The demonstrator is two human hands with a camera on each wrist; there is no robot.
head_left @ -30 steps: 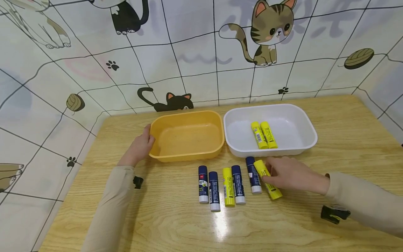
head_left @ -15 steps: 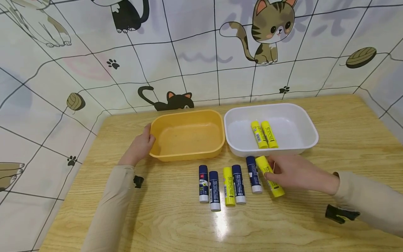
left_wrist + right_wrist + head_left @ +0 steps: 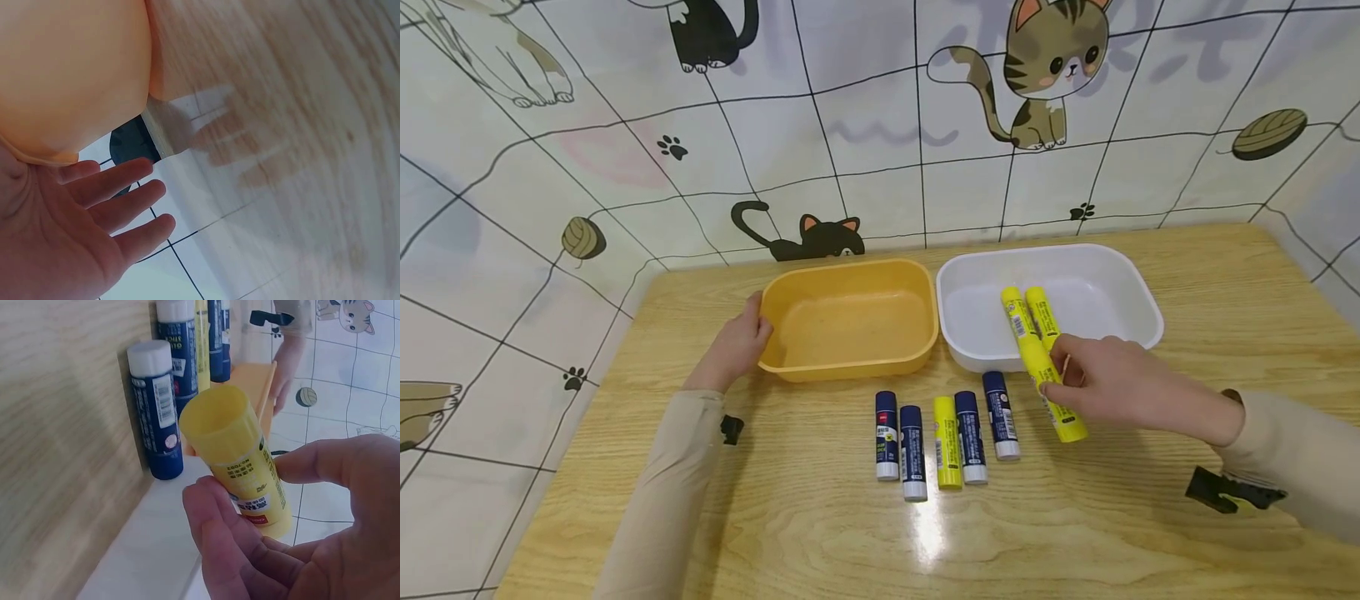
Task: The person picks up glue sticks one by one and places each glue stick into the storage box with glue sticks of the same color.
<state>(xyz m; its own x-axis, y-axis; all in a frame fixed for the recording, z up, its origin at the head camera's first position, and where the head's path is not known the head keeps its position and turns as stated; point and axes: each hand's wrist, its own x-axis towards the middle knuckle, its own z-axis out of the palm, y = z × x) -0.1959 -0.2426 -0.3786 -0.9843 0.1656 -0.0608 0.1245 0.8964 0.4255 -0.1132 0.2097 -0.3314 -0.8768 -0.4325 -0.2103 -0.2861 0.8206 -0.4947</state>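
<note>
My right hand (image 3: 1116,385) pinches a yellow glue stick (image 3: 1054,392) between thumb and fingers, tilted at the near rim of the white tray (image 3: 1120,312). In the right wrist view, the held glue stick (image 3: 240,456) points one round end at the camera. Two more yellow glue sticks (image 3: 1018,312) lie in the white tray, partly covered by the held one. At the orange tray's (image 3: 850,367) left end, my left hand (image 3: 733,346) holds the rim, thumb over it. The left wrist view shows that hand's other fingers (image 3: 128,203) loosely extended below the tray wall.
Several blue glue sticks with white ends (image 3: 1002,417) lie on the wooden table (image 3: 820,533) before the trays, with one yellow glue stick (image 3: 947,442) among them. The trays stand side by side, close to a wall (image 3: 880,125) printed with cats.
My right hand has lifted the yellow glue stick off the table and carried it up and slightly right to the white tray's near rim. The left hand stays on the orange tray.
</note>
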